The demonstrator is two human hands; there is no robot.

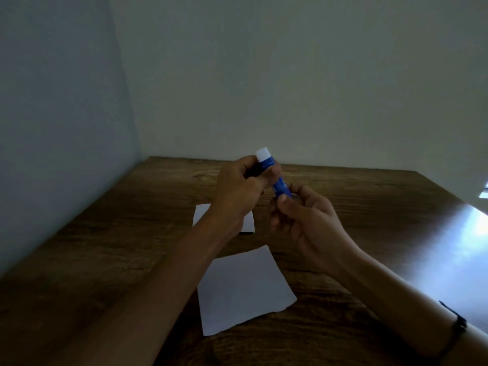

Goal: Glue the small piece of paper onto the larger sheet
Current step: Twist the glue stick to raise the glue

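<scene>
A blue glue stick (280, 184) with a white tip (263, 154) is held tilted above the table, tip pointing up and away. My left hand (237, 191) grips its upper part just below the tip. My right hand (303, 220) pinches its lower end between thumb and fingers. Whether the white end is a cap or bare glue, I cannot tell. The larger white sheet (243, 289) lies flat near me. The small white piece of paper (249, 223) lies farther back, partly hidden by my left hand and wrist.
The wooden table (105, 260) fills a corner, with a wall (52, 128) along its left side and another behind it. Bright window glare falls on the table's right part (462, 247). A dark band (458, 323) is on my right wrist.
</scene>
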